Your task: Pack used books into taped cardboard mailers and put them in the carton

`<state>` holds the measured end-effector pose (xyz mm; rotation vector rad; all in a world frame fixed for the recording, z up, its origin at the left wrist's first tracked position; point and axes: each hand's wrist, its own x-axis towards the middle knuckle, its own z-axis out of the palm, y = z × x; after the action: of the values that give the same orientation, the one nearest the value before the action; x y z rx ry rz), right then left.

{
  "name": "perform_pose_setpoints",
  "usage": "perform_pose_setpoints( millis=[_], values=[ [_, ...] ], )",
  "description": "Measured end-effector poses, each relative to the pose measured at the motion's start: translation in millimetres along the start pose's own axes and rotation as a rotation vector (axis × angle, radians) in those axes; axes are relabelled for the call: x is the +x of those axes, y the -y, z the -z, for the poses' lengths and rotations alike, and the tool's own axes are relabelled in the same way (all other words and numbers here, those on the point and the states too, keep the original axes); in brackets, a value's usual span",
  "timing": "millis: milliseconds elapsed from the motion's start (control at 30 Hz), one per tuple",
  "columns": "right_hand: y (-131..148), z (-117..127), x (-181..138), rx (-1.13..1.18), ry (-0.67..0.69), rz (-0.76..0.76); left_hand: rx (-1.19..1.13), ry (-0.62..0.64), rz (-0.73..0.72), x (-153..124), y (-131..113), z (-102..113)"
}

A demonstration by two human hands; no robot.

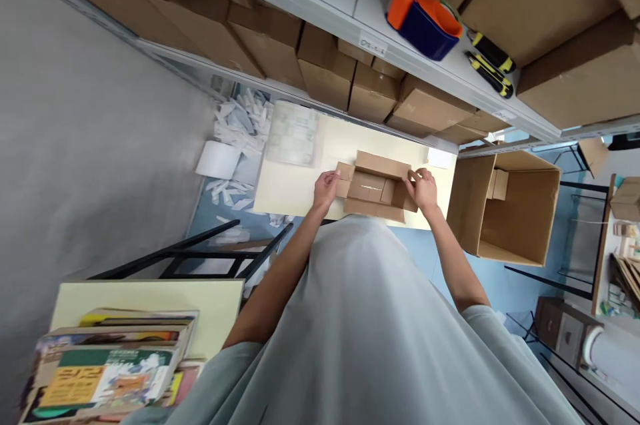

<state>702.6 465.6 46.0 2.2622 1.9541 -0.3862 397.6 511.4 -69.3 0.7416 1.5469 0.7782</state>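
A small brown cardboard box (371,186) lies open on the pale yellow table (295,188), its flaps spread outward. My left hand (327,188) pinches the flap on the box's left end between thumb and fingers. At the opposite end, my right hand (423,189) has its fingers closed on the right flap. Inside, the box shows a bare bottom with a light seam across it.
A large open carton (465,208) stands right of the table. Shelves above hold boxes, an orange and blue tape dispenser (424,20) and two utility knives (490,65). White paper scraps (245,118) heap at left; stacked books (115,372) lie on a side table.
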Motion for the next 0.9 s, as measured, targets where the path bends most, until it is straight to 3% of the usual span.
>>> perform_pose_setpoints(
  millis=[133,233,333,433,567,633,733,900],
  values=[
    [30,26,7,0.020,-0.177,0.013,0.009,0.004,-0.093,13,-8,37],
    [81,36,26,0.133,-0.232,0.098,0.073,-0.100,-0.181,42,-15,77],
    [150,25,61,0.289,-0.105,0.193,0.206,-0.207,-0.211,85,-26,116],
    [219,-7,111,0.356,0.104,0.138,0.353,-0.261,-0.182,129,-37,142],
    [283,-60,175,0.424,0.359,-0.212,0.504,-0.215,-0.140,172,-44,151],
    [298,-82,194,0.508,0.376,-0.429,0.529,-0.158,-0.113,182,-43,148],
    [303,-104,205,0.587,0.328,-0.591,0.527,-0.107,-0.093,187,-39,140],
    [292,-117,198,0.632,0.265,-0.637,0.605,-0.120,-0.098,188,-36,135]
  ],
)
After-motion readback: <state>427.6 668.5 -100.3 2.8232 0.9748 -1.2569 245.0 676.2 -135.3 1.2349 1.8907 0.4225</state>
